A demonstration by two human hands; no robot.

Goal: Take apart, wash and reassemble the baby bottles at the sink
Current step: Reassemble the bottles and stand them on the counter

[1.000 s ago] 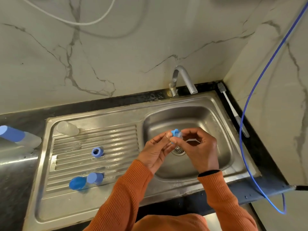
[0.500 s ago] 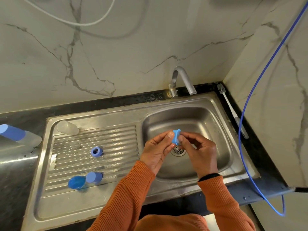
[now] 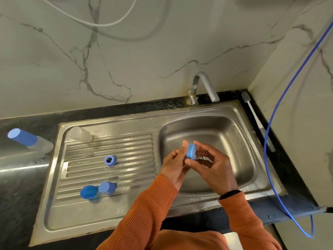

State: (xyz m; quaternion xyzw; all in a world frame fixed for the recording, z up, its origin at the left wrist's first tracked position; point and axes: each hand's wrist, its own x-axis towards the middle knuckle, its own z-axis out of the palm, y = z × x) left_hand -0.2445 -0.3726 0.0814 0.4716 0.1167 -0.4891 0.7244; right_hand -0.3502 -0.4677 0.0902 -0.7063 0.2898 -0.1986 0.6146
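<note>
Turning the blue ring (image 3: 191, 153) on edge, both hands now pinch it over the sink (image 3: 234, 123). The left hand (image 3: 173, 165) and right hand (image 3: 214, 168) each hold it; washing looks unstarted.

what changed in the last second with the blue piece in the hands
Both hands, left hand and right hand, kept pinching the blue collar over the basin, turning it from flat to edge-on. The parts on the drainboard stayed put.

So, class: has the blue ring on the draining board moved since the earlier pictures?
No. The blue ring lies on the same ridges of the draining board, left of the basin.
</note>
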